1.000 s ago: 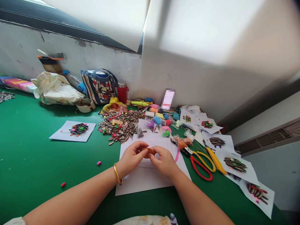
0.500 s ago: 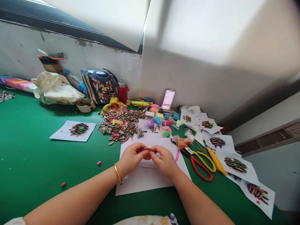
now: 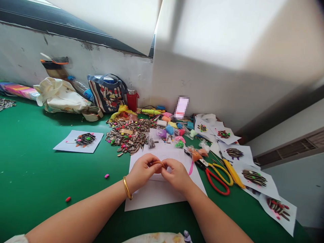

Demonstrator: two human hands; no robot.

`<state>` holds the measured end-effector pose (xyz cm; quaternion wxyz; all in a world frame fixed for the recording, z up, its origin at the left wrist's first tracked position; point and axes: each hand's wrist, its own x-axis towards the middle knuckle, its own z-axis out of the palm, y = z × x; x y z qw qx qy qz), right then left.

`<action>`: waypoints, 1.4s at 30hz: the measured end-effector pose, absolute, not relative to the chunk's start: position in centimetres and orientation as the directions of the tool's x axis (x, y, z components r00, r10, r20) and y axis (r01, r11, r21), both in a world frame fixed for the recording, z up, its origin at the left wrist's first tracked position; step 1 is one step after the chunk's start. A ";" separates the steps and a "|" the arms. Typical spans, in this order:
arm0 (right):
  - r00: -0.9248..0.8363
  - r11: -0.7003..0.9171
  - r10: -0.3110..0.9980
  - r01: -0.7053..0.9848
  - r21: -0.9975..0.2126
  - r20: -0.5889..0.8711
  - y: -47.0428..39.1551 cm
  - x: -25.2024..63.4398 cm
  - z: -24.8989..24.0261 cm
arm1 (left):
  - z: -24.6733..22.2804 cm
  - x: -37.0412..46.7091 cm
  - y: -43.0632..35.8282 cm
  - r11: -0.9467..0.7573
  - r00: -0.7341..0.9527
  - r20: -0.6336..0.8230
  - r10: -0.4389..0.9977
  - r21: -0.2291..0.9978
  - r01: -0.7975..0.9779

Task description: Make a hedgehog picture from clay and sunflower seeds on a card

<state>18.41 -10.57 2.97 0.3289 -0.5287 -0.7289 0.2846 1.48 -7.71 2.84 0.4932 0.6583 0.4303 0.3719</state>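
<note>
Between my two hands, over white paper sheets (image 3: 167, 197), is a thin, flattened orange-brown piece of modelling clay (image 3: 159, 163). My left hand (image 3: 141, 172), with a gold bangle at the wrist, pinches one side of it between thumb and fingers. On the opposite side, my right hand (image 3: 178, 174) grips it the same way. The clay shows nearly edge-on, partly covered by my thumbs and fingers. Just beyond the paper lie a heap of striped sunflower seeds (image 3: 135, 135) and small bags of coloured clay, including an orange one (image 3: 196, 155).
Scissors (image 3: 204, 162) with red and yellow handles and a yellow cutter (image 3: 234, 173) lie to the right. Seed-decorated paper cards (image 3: 272, 189) line the right edge; another card (image 3: 88, 148) is at left. Bags (image 3: 107, 94) and a red bottle (image 3: 132, 101) stand by the wall.
The clay disc has tilted from showing its flat face to nearly edge-on, and my thumbs cover more of it. Both hands stay over the paper, still pinching it.
</note>
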 end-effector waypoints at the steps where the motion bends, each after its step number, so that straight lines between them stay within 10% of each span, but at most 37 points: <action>1: -0.226 0.276 0.958 0.570 -0.773 0.176 -10.6 18.4 3.0 | 2.8 1.5 -7.7 -0.101 0.342 0.039 0.939 0.981 0.165; 42: -0.170 0.164 0.980 0.360 -0.918 0.108 -10.6 18.7 2.9 | 2.6 1.5 -7.4 0.166 0.401 -0.130 0.907 0.985 -0.055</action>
